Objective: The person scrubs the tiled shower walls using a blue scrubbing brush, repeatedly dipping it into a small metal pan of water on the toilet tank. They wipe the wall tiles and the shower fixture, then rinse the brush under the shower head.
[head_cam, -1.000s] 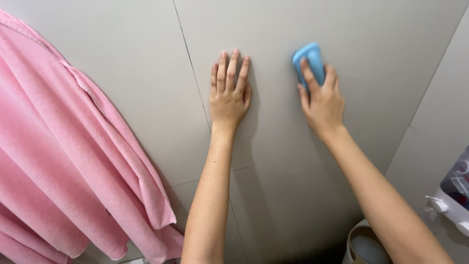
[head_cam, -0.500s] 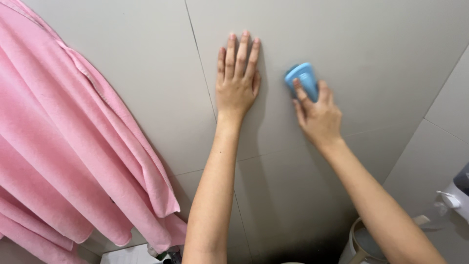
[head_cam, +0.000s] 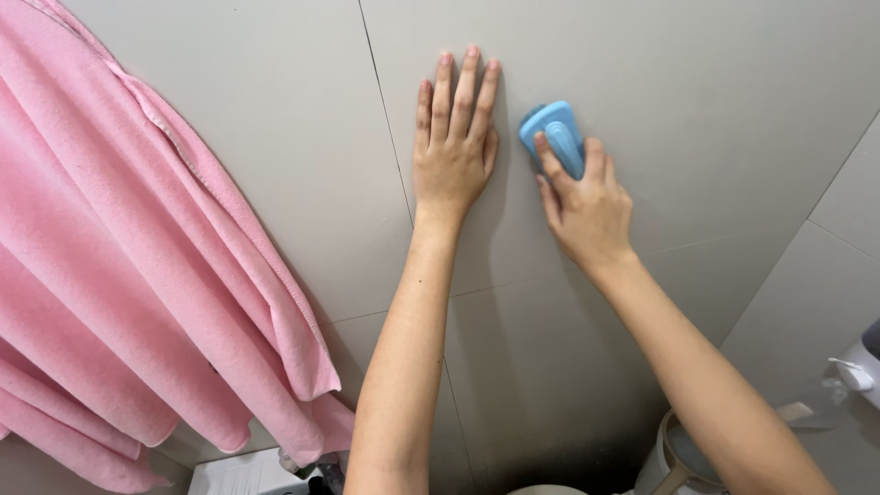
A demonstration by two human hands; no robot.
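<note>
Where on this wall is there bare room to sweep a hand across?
Bare tile lies open right of the blue scrubber held by the right hand, and between the pink towel and the flat left hand. It is crowded between the two hands, which are close together, and the towel covers the left side.

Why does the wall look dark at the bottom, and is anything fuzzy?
Head view: soft, even light with no glare; the grey tiled wall darkens toward the bottom, under the arms. The left hand, right hand and blue scrub brush look sharp; the white container at the right edge looks fuzzy.
</note>
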